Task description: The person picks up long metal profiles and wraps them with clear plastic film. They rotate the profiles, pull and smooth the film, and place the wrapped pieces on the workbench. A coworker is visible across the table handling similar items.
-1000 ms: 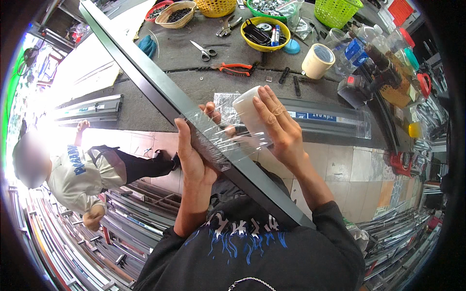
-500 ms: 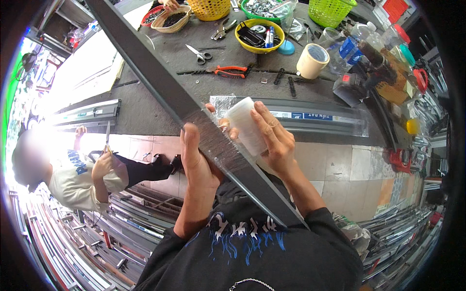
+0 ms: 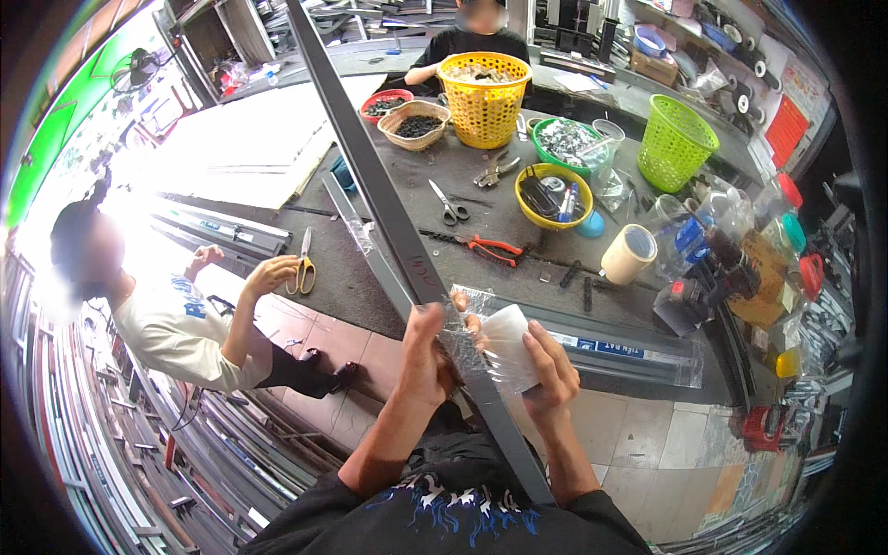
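Observation:
A long dark grey metal profile [image 3: 375,176] slants across the view from the top toward my chest, above the bench edge. My left hand [image 3: 425,361] is closed around it from the left. Clear plastic film [image 3: 461,338] is wrapped about the profile beside that hand. In my right hand [image 3: 553,370] is a whitish roll of stretch film [image 3: 511,347], held just right of the profile, with film stretching from the roll to the profile. A second grey profile [image 3: 370,254], partly covered in film, shows behind the first one.
Across the dark workbench [image 3: 370,301] lie scissors [image 3: 450,205], orange-handled pliers [image 3: 495,248], a yellow bowl [image 3: 555,220], a tape roll [image 3: 631,254] and a cordless drill [image 3: 689,301]. A co-worker [image 3: 176,324] at left has a hand at yellow-handled scissors [image 3: 303,273]; another person [image 3: 476,42] sits opposite.
The view has tilted up, showing more of the far bench. The profile stands steeper, and the film roll has turned in my right hand. At left, the co-worker's scissors hand has risen toward the bench.

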Tool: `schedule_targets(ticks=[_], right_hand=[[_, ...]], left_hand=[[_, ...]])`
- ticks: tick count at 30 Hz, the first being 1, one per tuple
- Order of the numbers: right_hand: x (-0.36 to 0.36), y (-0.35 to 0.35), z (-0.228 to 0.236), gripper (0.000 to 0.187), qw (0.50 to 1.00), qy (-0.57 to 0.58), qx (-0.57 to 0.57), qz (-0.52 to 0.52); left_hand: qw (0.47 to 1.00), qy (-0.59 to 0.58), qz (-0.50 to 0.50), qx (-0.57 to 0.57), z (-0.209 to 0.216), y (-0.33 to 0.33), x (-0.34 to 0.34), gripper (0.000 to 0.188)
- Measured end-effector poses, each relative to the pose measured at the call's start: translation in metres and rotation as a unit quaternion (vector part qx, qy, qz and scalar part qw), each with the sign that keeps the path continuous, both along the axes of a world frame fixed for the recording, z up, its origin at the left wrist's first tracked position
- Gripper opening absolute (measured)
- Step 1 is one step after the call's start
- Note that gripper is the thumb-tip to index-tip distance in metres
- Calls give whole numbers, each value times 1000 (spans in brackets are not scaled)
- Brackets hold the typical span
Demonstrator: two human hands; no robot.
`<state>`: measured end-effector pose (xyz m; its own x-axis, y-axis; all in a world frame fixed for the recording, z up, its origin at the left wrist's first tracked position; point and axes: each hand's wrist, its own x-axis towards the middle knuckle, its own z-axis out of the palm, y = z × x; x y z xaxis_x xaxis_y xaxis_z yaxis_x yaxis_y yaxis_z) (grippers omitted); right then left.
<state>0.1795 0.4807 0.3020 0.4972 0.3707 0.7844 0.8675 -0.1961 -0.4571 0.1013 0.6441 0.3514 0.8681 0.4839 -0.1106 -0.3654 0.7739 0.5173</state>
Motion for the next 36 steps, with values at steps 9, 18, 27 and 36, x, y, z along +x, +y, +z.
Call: schedule_targets(ticks=[9,18,27,36], right_hand=[[8,-15,-4,50,999,-14,-5,-35],[8,-19,-20,46,999,36,-19,9],[10,-14,-33,57,990,92,68,78],[17,-5,-31,51,995,61,71,34]], left_hand=[[996,80,-32,-31,-16,11,-3,40],[994,-74,-62,-56,-20,4,7,67],[999,7,-52,13,-17,7,10,52],[996,-57,-59,-33,-5,14,21,51]])
